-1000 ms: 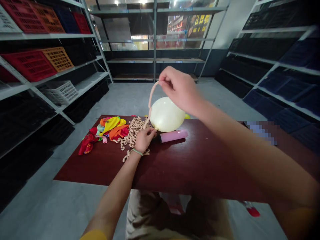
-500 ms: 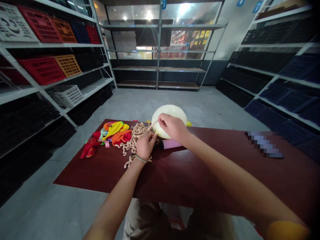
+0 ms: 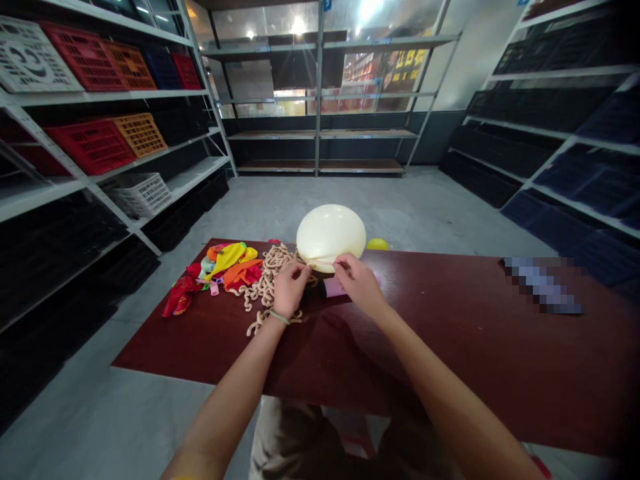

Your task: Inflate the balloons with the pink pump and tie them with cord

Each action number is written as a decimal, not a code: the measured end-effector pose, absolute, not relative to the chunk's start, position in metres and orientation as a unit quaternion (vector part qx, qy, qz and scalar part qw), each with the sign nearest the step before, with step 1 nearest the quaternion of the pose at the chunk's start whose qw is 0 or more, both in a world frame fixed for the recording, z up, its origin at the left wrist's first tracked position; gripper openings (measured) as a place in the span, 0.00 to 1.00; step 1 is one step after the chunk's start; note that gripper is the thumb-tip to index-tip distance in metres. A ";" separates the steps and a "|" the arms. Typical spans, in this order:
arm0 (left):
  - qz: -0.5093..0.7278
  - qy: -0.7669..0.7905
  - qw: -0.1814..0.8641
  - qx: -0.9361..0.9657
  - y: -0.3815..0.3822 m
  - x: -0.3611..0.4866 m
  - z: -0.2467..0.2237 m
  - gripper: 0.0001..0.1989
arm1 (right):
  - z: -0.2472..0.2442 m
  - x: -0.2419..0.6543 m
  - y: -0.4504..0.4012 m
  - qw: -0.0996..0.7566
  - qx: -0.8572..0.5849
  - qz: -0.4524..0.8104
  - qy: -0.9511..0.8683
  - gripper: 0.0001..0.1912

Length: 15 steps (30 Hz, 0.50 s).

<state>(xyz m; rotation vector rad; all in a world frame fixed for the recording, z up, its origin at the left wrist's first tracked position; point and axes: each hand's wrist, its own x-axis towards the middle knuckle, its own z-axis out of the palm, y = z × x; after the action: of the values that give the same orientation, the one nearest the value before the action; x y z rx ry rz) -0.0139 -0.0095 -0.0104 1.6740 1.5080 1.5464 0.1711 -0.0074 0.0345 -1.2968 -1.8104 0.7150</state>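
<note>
A pale cream inflated balloon [image 3: 331, 233] rests above the far edge of the table. At its lower left, my left hand [image 3: 291, 287] is closed in a pinch on the balloon's neck. My right hand [image 3: 361, 283] pinches the end of a thin pale strand, likely the stretched neck, drawn rightward across the balloon's front. Under my hands lies a pink tube with a black end [image 3: 336, 287], which looks like a hand pump and is partly hidden. Beside my left hand is a heap of tan curled strands [image 3: 273, 270].
Flat, uninflated balloons [image 3: 233, 263] in several colours lie at the table's left. A yellow round balloon [image 3: 377, 244] shows beyond the far edge. At the right of the dark red table [image 3: 450, 347] lies a blurred flat object [image 3: 543, 285]. Shelves with crates [image 3: 90, 147] stand around.
My right hand has come down from in front of the balloon to its lower right edge, drawing the strand out. My left hand keeps its pinch. The view has shifted slightly.
</note>
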 end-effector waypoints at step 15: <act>0.650 0.510 0.343 0.448 -0.004 -0.015 0.000 0.14 | 0.013 0.131 0.026 0.447 -0.467 0.528 -0.552 0.04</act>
<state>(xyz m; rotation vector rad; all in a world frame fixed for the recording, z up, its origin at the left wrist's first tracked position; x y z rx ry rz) -0.0155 -0.0035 0.0004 1.1636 1.3253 1.6881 0.1307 0.0256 0.0135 -1.1551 -1.3657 1.3063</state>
